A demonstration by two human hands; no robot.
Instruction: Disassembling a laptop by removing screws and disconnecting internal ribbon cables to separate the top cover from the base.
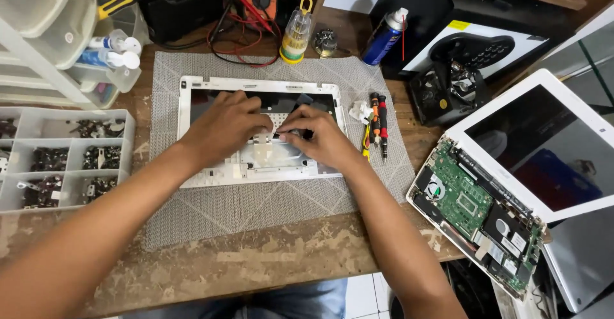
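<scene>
Both forearms are reaching in from the bench's near edge, meeting over the white laptop palmrest cover (192, 133), which is lying face-down on the grey mat (256, 210) with its long axis running left to right. Left hand (224, 126) is pressing flat, fingers together, on the cover's middle. Right hand (323, 141) is pinching its fingertips on a small dark part (307, 134) just beside the left fingertips; what it is, I cannot tell. Screwdrivers (378, 124) are lying near the mat's right edge, a compartment tray (64, 159) at the left edge.
</scene>
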